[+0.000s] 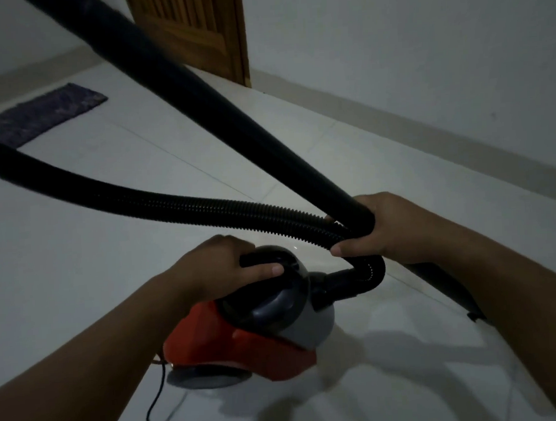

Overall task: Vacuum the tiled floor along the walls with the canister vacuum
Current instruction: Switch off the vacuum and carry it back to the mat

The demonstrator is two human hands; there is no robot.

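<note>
A red and grey canister vacuum [244, 334] hangs just above the white tiled floor [79, 253], near the lower middle of the view. My left hand [218, 268] grips its black top handle. My right hand [374, 231] is closed around the black rigid tube [199, 85] and the ribbed black hose [173, 206] together, where they cross. The tube runs up and out past the top left. The hose loops left out of view and curls back into the vacuum's front. The nozzle end is out of sight.
A thin black power cord [157, 400] trails from the vacuum's rear to the bottom edge. A dark mat [43, 116] lies by the left wall. A wooden door [196, 31] stands in the far corner. A white wall with a pale skirting [427, 131] runs along the right.
</note>
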